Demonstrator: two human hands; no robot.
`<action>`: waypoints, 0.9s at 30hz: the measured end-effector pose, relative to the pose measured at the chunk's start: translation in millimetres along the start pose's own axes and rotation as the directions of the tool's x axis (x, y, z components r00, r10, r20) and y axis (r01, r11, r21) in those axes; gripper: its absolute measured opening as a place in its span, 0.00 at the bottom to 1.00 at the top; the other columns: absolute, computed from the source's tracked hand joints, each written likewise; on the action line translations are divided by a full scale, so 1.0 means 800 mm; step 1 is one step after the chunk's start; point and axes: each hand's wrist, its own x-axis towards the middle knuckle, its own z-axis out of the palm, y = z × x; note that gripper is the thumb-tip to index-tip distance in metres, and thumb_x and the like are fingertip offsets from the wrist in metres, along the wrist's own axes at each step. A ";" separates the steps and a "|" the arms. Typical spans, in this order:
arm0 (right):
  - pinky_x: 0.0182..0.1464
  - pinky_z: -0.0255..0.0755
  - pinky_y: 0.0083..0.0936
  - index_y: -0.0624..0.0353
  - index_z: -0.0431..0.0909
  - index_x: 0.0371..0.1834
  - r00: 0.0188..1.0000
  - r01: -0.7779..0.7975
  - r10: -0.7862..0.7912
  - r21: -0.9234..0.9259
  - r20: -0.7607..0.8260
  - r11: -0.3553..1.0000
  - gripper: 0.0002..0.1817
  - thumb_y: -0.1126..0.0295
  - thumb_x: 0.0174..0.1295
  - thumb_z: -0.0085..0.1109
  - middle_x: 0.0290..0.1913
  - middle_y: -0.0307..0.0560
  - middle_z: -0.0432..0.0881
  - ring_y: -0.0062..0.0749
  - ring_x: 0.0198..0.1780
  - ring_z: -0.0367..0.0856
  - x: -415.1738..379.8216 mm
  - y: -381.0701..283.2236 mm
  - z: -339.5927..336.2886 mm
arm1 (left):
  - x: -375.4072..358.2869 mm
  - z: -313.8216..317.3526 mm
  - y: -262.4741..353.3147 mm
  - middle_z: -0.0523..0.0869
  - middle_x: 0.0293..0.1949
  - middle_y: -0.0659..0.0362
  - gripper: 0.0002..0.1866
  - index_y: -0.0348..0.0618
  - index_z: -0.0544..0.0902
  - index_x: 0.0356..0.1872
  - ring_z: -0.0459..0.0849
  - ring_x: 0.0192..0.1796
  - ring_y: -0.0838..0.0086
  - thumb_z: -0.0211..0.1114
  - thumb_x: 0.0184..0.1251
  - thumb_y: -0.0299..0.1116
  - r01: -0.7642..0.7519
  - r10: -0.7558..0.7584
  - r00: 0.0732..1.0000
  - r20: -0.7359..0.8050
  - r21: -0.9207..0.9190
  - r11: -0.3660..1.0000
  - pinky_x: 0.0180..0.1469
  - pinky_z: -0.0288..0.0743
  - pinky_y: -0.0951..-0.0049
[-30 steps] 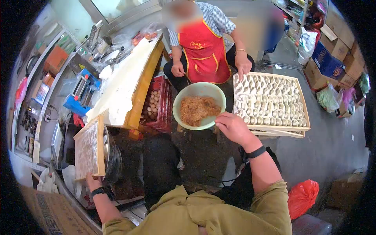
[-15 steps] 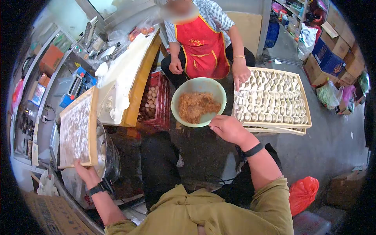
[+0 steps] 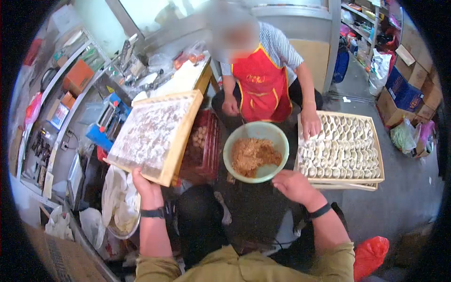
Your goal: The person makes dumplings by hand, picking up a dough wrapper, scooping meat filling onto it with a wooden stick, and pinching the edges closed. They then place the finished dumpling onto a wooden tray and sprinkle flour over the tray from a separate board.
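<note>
A: Starting at the left, what has been changed?

B: The floured tray (image 3: 152,127) has been swung up and inward, and the basin (image 3: 126,234) with its pale sheets (image 3: 120,199) has been uncovered. The tray is held tilted in the air before the tabletop (image 3: 184,79), with the grip of the left hand (image 3: 148,191) closed on its lower edge. It has been brought closer to the green bowl (image 3: 257,128), so it is judged to be in mid-carry, not yet set down.

A: What is hidden there?

B: The hand's fingers behind the tray, much of the tabletop and part of the red crate (image 3: 212,143). Whether the sheets are dough or plastic cannot be told.

A: And further right?

B: The bowl's mixture (image 3: 253,152) is left untouched. At the near right rim, the right hand (image 3: 295,184) is held with fingers curled; whether the rim is gripped cannot be told. Beyond, the co-worker's hand (image 3: 310,124) has been moved slightly nearer along the left side of the filled tray (image 3: 340,180), so its dumplings (image 3: 343,145) are apparently being tended. Whatever lies beneath is mostly concealed.
</note>
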 end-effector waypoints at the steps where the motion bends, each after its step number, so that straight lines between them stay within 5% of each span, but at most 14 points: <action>1: 0.48 0.81 0.42 0.57 0.85 0.41 1.000 -0.004 0.004 -0.009 -0.009 1.000 0.08 0.67 0.62 0.63 0.42 0.49 0.85 0.49 0.46 0.85 0.001 0.001 -0.001 | -0.002 0.015 -0.005 0.78 0.62 0.48 0.32 0.33 0.68 0.67 0.79 0.64 0.54 0.55 0.61 0.35 0.017 -0.017 1.000 -0.008 -0.006 1.000 0.67 0.74 0.54; 6: 0.48 0.81 0.42 0.58 0.84 0.43 0.999 -0.029 0.028 0.071 0.014 0.997 0.09 0.67 0.63 0.63 0.43 0.50 0.85 0.49 0.47 0.85 0.013 -0.005 -0.002 | 0.011 0.054 -0.049 0.79 0.54 0.51 0.24 0.30 0.73 0.57 0.81 0.58 0.58 0.57 0.60 0.31 -0.024 0.025 0.999 -0.021 0.038 0.999 0.62 0.76 0.53; 12: 0.49 0.81 0.40 0.60 0.83 0.51 0.998 -0.063 0.061 0.085 0.024 0.994 0.15 0.66 0.64 0.65 0.47 0.53 0.86 0.50 0.47 0.85 0.035 -0.019 -0.001 | 0.039 0.056 -0.121 0.78 0.54 0.51 0.25 0.31 0.70 0.60 0.81 0.57 0.60 0.58 0.62 0.29 0.129 -0.121 0.990 0.069 -0.130 0.983 0.61 0.77 0.56; 16: 0.50 0.80 0.32 0.61 0.80 0.59 0.957 -0.286 0.276 0.432 0.088 0.855 0.21 0.64 0.65 0.68 0.48 0.53 0.86 0.40 0.47 0.87 0.048 -0.017 0.015 | 0.007 0.088 -0.138 0.74 0.56 0.53 0.23 0.39 0.67 0.60 0.77 0.60 0.63 0.61 0.64 0.28 0.101 -0.098 0.994 0.041 -0.053 0.994 0.64 0.73 0.60; 20: 0.53 0.79 0.32 0.61 0.77 0.64 0.941 -0.334 0.314 0.513 0.127 0.791 0.23 0.65 0.68 0.65 0.49 0.52 0.87 0.36 0.50 0.87 0.069 -0.015 0.038 | 0.000 0.095 -0.155 0.70 0.57 0.55 0.26 0.41 0.60 0.62 0.75 0.61 0.66 0.61 0.67 0.29 0.190 -0.189 0.981 0.050 -0.015 0.982 0.64 0.72 0.61; 27: 0.59 0.76 0.30 0.60 0.69 0.73 0.938 -0.334 0.302 0.674 0.170 0.659 0.28 0.65 0.73 0.61 0.56 0.48 0.85 0.29 0.55 0.82 0.098 -0.002 0.089 | -0.007 0.099 -0.182 0.71 0.58 0.55 0.25 0.44 0.61 0.61 0.75 0.61 0.66 0.62 0.67 0.29 0.132 -0.134 0.990 0.043 0.046 0.990 0.64 0.74 0.61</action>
